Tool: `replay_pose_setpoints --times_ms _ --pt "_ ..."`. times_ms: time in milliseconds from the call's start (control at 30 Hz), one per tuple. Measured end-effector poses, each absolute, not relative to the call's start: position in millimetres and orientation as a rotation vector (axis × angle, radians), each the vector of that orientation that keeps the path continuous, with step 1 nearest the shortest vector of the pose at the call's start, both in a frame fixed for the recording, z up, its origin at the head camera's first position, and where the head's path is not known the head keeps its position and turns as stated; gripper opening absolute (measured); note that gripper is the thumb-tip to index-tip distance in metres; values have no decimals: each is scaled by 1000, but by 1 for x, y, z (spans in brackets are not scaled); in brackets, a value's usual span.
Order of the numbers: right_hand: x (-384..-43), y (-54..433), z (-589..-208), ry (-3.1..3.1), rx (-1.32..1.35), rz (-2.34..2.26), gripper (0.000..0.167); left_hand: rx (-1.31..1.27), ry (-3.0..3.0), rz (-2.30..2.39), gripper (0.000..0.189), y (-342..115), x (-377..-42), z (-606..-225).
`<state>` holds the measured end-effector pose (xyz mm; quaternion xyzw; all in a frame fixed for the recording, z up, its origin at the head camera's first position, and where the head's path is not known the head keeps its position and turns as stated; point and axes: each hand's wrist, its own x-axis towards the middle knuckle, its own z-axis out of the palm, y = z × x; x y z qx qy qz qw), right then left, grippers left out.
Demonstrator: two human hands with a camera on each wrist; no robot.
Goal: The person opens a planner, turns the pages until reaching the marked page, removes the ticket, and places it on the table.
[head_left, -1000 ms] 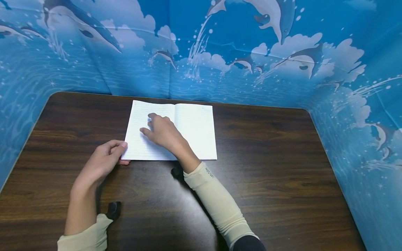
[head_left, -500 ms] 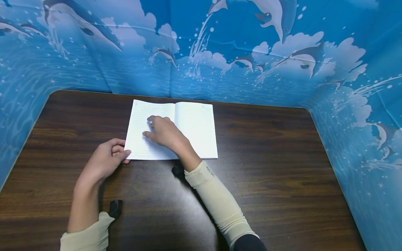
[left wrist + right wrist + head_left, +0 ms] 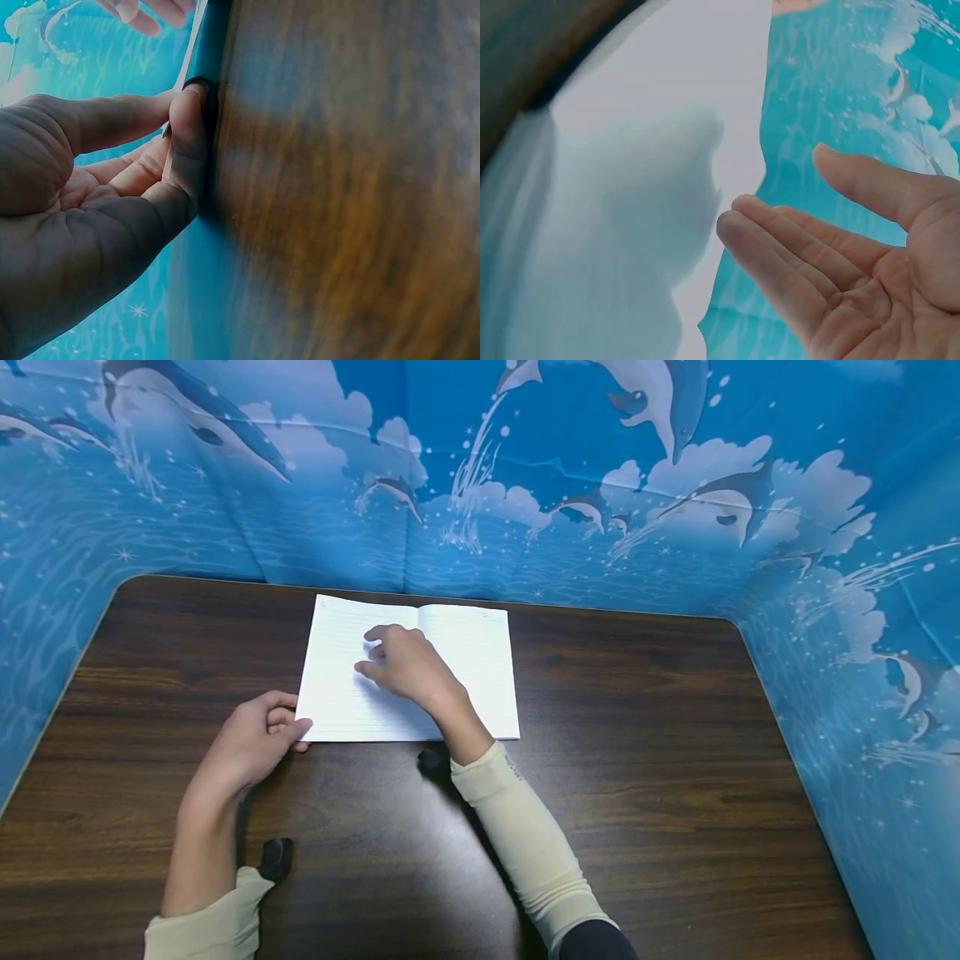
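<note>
An open notebook [image 3: 480,693] with lined, blank pages lies near the back edge of the table, its fold running away from me. My left hand [image 3: 255,747] pinches its near left corner, thumb on the page and fingertips underneath; the left wrist view shows the thumb and index finger [image 3: 124,120] meeting at the thin paper edge. Over the left page, close to the fold, is my right hand [image 3: 408,668], holding nothing. In the right wrist view its fingers [image 3: 780,262] are extended and the thumb stands apart, with a soft shadow on the white paper [image 3: 652,67].
The dark wood-grain table [image 3: 660,777] has rounded far corners. A blue cloth printed with dolphins [image 3: 480,527] hangs behind it and along both sides. Black wrist-worn pieces [image 3: 275,860] stick out from the pale sleeves [image 3: 525,835].
My right hand has slid a little right and away over the left page, toward the fold. The left thumb has shifted slightly nearer along the notebook's corner.
</note>
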<state>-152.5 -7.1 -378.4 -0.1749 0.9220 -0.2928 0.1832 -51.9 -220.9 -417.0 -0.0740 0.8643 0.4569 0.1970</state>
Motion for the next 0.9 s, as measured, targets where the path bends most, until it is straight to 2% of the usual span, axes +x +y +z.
replay_pose_setpoints --times_ms 900 --pt "-183 73 -370 2570 -120 -1071 53 -198 2440 1222 55 -221 -53 -417"
